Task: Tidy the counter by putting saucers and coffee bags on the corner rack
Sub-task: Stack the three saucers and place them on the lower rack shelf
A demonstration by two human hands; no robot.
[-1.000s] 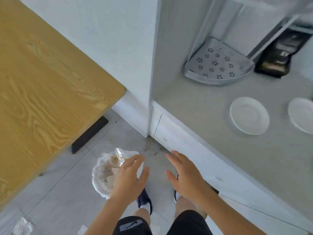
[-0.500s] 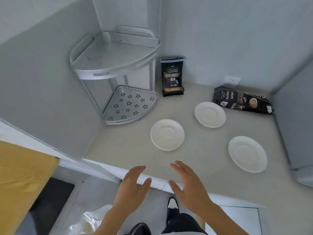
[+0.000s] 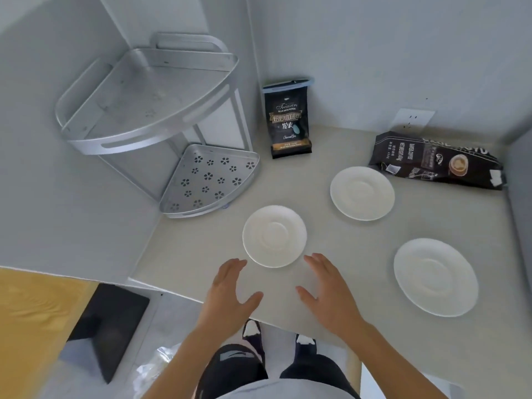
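Observation:
Three white saucers lie on the grey counter: a near one [image 3: 274,236], a far one [image 3: 362,193] and a right one [image 3: 435,277]. A black coffee bag [image 3: 290,122] stands upright against the back wall, and a second black coffee bag [image 3: 436,161] lies flat at the back right. The silver two-tier corner rack [image 3: 149,110] stands in the back left corner, both shelves bare. My left hand [image 3: 229,295] and my right hand [image 3: 331,293] hover open over the counter's front edge, just short of the near saucer, one on each side, holding nothing.
A wall socket [image 3: 412,120] sits behind the lying bag. A grey side wall [image 3: 521,211] closes the counter on the right. A yellow wooden table [image 3: 34,326] is at lower left, with a plastic bag [image 3: 157,367] on the floor by my feet.
The view has swung up from the floor and table onto the counter and closed in. Both hands have moved forward over the counter edge toward the near saucer.

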